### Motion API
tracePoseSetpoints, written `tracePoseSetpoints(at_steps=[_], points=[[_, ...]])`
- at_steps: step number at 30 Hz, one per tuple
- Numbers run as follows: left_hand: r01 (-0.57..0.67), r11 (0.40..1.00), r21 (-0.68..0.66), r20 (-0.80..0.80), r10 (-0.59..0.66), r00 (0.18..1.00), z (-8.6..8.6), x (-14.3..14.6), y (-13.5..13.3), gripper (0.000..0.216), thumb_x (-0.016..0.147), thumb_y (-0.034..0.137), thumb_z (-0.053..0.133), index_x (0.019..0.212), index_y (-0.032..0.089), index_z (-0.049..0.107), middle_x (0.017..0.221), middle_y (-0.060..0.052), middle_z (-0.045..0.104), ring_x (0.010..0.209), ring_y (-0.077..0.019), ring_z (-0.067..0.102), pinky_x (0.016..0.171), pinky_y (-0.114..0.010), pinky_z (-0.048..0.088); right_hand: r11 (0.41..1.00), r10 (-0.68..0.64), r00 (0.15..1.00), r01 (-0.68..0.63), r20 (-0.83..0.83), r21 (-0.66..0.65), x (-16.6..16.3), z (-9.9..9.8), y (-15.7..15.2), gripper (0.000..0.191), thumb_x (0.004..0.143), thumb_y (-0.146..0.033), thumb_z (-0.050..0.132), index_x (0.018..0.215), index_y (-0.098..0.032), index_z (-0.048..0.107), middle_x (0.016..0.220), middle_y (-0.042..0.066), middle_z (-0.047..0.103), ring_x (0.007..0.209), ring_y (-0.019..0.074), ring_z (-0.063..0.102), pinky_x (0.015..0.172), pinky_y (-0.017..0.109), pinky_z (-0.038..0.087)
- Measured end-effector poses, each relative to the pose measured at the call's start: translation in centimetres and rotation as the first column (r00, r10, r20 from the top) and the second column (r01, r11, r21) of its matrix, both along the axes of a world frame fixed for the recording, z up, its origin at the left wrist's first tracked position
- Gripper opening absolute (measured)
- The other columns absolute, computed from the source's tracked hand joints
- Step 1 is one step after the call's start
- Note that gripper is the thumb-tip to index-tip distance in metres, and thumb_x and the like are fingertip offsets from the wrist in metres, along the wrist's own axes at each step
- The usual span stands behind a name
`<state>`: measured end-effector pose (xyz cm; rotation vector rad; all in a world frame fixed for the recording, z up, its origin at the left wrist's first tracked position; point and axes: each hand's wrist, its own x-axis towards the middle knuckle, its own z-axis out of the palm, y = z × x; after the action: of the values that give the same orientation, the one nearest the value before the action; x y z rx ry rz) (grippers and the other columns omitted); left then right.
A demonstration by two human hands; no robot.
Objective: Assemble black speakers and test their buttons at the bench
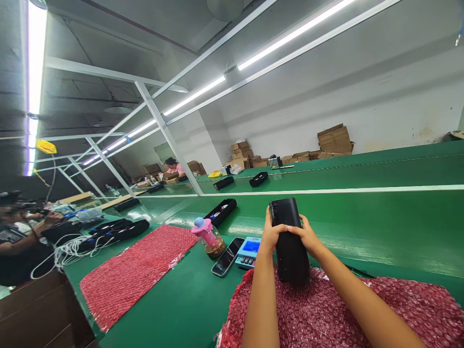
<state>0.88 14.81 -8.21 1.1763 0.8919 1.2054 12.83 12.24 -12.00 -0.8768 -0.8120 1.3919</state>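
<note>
Spanning the view, the green bench [174, 299] bears red bubble wrap [315, 321], with the long black unit [292, 256] tilted over it (can't tell if they touch). The left hand [271, 234] and right hand [308, 236] both grip its sides. Looks like a handling step, tbh; next move probably calls for steady two-handed support.

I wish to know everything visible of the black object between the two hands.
The black object is long and block-like, with rounded edges and a smooth, plastic-looking surface. Small details, unclear here, show near its upper left corner. It slants slightly in view, its lower end over the red bubble wrap; whether it rests there is unclear. The left hand and right hand grip its sides, thumbs close together across the near face.
</note>
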Motion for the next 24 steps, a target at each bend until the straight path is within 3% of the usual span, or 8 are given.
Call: tracePoseSetpoints(at_steps=[6,13,24], points=[[-0.006,1.0,-0.001,0.005,0.006,1.0,-0.01,0.03,-0.08,0.115,0.044,0.014,0.071,0.147,0.027,0.02,0.101,-0.006,0.064,0.078,-0.0234,0.064,0.066,-0.032,0.054,1.0,-0.001,1.0,0.001,-0.005,0.001,-0.01,-0.02,-0.01,0.057,0.093,-0.026,0.059,0.14,-0.019,0.03,0.106,0.007,0.06,0.077,0.0166,0.063,0.07,0.033,0.056],[-0.015,1.0,-0.001,0.006,0.015,1.0,0.16,0.06,-0.17,0.115,0.044,0.012,0.07,0.147,0.026,0.021,0.094,-0.004,0.064,0.072,-0.0208,0.062,0.062,-0.03,0.053,1.0,-0.01,1.0,0.009,-0.017,-0.016,-0.13,0.19,-0.16,0.056,0.095,-0.023,0.057,0.142,-0.018,0.028,0.108,0.008,0.059,0.076,0.0154,0.063,0.069,0.031,0.056],[-0.009,1.0,0.004,-0.015,0.009,1.0,-0.23,-0.07,0.21,0.114,0.045,0.014,0.069,0.147,0.026,0.019,0.097,-0.005,0.063,0.074,-0.0213,0.062,0.063,-0.03,0.052,1.0,-0.002,1.0,0.002,0.002,0.023,-0.2,-0.29,0.13,0.061,0.095,-0.034,0.057,0.144,-0.018,0.025,0.109,0.009,0.06,0.08,0.018,0.064,0.075,0.037,0.056]])
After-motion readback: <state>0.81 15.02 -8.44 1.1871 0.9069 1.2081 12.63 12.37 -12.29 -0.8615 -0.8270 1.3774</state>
